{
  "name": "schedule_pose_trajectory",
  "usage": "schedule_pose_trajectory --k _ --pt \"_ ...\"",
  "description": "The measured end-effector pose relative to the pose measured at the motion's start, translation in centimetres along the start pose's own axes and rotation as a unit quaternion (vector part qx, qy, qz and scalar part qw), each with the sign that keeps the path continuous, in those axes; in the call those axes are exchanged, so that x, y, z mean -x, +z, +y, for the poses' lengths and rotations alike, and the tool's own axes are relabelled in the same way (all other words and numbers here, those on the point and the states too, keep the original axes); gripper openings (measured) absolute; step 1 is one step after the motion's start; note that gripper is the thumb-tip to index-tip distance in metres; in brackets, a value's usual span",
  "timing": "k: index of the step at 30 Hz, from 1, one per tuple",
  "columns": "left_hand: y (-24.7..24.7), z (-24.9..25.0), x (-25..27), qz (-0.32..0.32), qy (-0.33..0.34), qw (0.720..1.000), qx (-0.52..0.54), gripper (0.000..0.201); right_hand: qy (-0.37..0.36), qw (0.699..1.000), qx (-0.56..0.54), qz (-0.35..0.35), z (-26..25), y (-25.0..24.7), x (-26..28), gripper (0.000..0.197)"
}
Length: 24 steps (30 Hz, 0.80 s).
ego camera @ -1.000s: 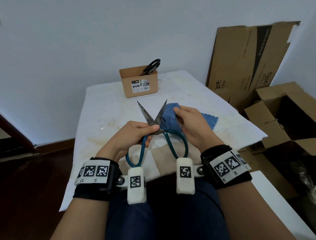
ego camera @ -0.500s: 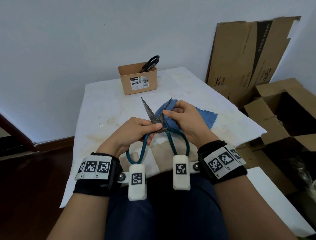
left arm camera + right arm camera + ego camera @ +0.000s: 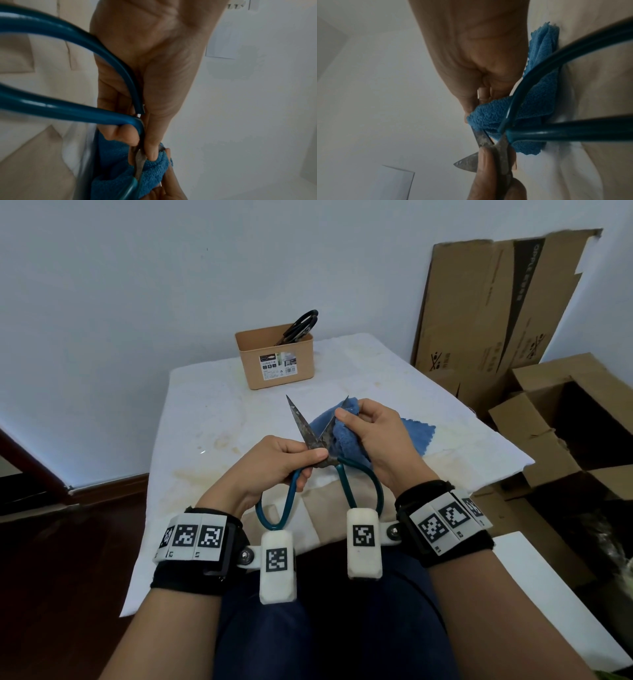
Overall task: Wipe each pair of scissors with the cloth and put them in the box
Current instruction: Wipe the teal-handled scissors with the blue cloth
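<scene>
inside tan box (image 3: 279,361), black scissors (image 3: 298,327) stand upright.

White-covered table (image 3: 212,419), stained, at centre frame. Flattened cardboard sheet (image 3: 493,302) leans against the pale wall (image 3: 137,268) at upper right; open cardboard carton (image 3: 548,419) below it, at right edge.
</scene>
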<state>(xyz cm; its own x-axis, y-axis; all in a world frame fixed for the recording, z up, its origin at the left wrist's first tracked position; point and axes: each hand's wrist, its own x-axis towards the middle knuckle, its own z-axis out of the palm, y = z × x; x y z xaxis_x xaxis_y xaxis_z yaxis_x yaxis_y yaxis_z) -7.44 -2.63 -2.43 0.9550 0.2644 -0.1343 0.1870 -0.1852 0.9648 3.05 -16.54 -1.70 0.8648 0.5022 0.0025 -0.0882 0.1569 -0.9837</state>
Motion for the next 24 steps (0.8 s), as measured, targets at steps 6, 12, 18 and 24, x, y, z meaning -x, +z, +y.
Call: schedule_pose_trajectory --k 6,12,18,24 --pt "-0.2 -0.4 0.0 0.002 -0.006 1.0 0.009 0.046 0.022 1.0 -0.014 0.001 0.0 -0.2 0.4 0.021" --pt "-0.8 -0.4 0.2 0.007 -0.011 1.0 0.015 0.036 0.038 0.997 -0.015 0.065 0.1 -0.6 0.0 0.034" --pt "-0.8 -0.2 0.4 0.008 -0.013 1.0 0.012 0.034 0.054 0.996 -0.048 0.053 -0.6 -0.8 -0.3 0.028" --pt "-0.8 -0.2 0.1 0.022 -0.012 1.0 0.011 0.036 0.066 0.991 -0.114 -0.028 -0.9 -0.5 -0.2 0.024"
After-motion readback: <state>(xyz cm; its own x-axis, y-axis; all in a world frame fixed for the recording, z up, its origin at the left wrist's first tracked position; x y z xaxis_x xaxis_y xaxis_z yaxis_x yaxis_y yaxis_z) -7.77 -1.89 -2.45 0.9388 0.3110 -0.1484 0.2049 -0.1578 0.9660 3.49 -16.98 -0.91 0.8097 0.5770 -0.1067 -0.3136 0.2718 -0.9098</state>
